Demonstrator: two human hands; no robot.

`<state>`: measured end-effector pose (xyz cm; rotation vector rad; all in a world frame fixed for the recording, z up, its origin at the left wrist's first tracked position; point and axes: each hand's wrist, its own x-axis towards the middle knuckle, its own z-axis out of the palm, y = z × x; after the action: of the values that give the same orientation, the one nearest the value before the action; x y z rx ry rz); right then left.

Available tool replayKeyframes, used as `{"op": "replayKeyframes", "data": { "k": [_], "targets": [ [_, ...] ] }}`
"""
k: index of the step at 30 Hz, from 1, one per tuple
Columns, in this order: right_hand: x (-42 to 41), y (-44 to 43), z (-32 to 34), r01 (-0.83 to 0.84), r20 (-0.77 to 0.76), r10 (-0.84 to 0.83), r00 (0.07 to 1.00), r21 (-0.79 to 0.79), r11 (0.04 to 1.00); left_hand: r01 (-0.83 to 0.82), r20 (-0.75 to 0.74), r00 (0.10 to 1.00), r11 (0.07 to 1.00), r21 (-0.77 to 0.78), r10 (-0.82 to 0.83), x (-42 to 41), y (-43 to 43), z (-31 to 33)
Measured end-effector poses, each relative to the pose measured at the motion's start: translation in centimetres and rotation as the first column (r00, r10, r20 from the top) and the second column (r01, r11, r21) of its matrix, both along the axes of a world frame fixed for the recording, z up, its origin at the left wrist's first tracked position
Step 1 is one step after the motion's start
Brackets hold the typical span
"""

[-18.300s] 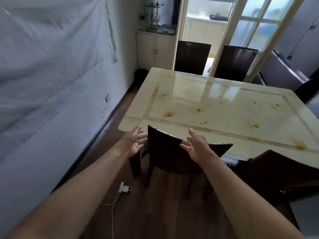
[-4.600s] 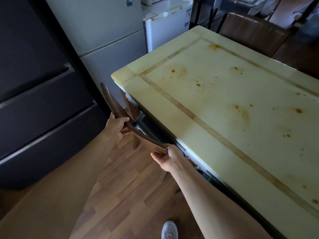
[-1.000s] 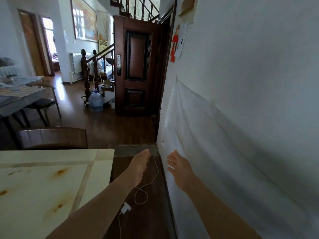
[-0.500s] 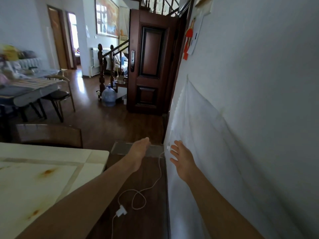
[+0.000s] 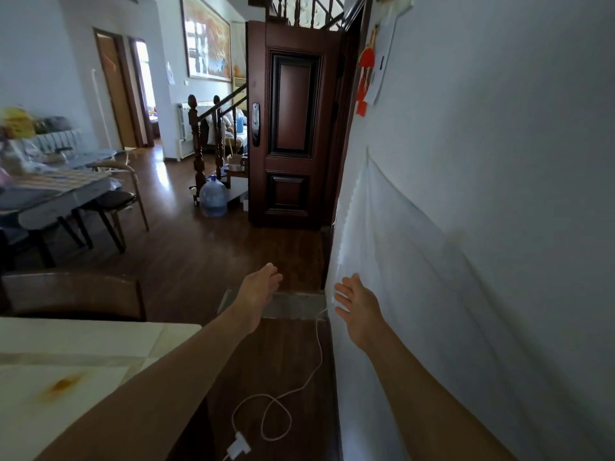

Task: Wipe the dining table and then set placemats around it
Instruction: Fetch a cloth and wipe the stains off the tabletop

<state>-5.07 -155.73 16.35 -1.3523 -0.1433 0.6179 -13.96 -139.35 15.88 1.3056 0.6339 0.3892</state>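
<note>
One corner of the cream dining table (image 5: 100,341) fills the lower left, with an orange-brown stain (image 5: 63,384) on its top. My left hand (image 5: 259,291) reaches forward past the table corner, fingers relaxed and holding nothing. My right hand (image 5: 357,306) is stretched out beside it with straight fingers, close to the plastic sheet (image 5: 416,277) on the right wall, and it is empty too. No cloth or placemat is in view.
A dark chair back (image 5: 73,296) stands at the table's far side. A white charger and cable (image 5: 276,410) lie on the wood floor in the narrow gap by the wall. Ahead are a dark door (image 5: 293,128), a water jug (image 5: 213,196) and a second table (image 5: 50,191).
I have moved forward along the wall; the door and stair rail look closer. Both empty hands stay stretched out ahead and sit a little higher in view.
</note>
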Motion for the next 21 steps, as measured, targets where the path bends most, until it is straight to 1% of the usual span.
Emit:
{"op": "replayKeyframes", "data": {
  "k": [4,9,13,21],
  "targets": [
    [5.9,5.6,0.0,-0.034,0.029,0.035,0.999,-0.012,0.999,-0.016,0.036,0.999,1.000,-0.025,0.016,6.1,6.2,-0.9],
    [13.0,13.3,0.5,-0.071,0.037,0.073,0.997,-0.051,0.996,-0.034,0.027,0.999,0.995,-0.095,0.037,12.8,13.8,-2.0],
    [17.7,18.7,1.1,-0.095,0.054,0.098,0.994,-0.060,0.994,-0.037,0.029,0.999,0.996,-0.085,0.040,17.7,19.0,-1.9],
    [28.0,25.2,-0.4,-0.104,0.013,0.105,0.994,-0.078,0.991,-0.022,0.017,1.000,0.994,-0.109,0.024,27.7,25.2,-3.2]
  ]
}}
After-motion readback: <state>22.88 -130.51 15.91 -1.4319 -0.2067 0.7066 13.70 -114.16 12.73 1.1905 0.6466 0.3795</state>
